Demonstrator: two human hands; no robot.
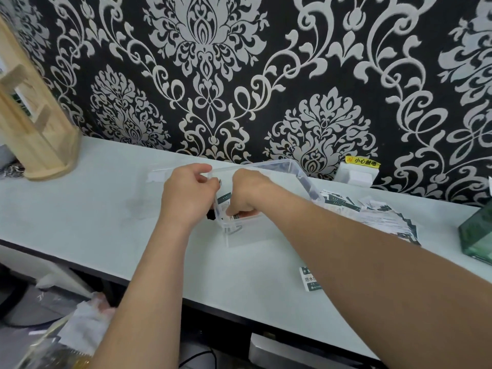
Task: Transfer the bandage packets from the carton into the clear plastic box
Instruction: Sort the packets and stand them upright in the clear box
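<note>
The clear plastic box (292,170) stands on the white table's middle, tilted slightly toward me. My left hand (186,195) pinches the box's left rim between thumb and fingers. My right hand (247,193) reaches down inside the box, its fingers curled around white and dark green bandage packets (223,198) near the front wall. A loose pile of bandage packets (386,219) lies fanned out on the table right of the box, partly hidden by my right forearm. The dark green carton (476,235) stands at the right edge of the view.
A flat white and green packet (308,279) lies near the table's front edge. The box's clear lid (157,177) lies behind my left hand. A wooden rack (34,129) stands at the far left. A wall socket with a yellow label (356,174) sits behind the box.
</note>
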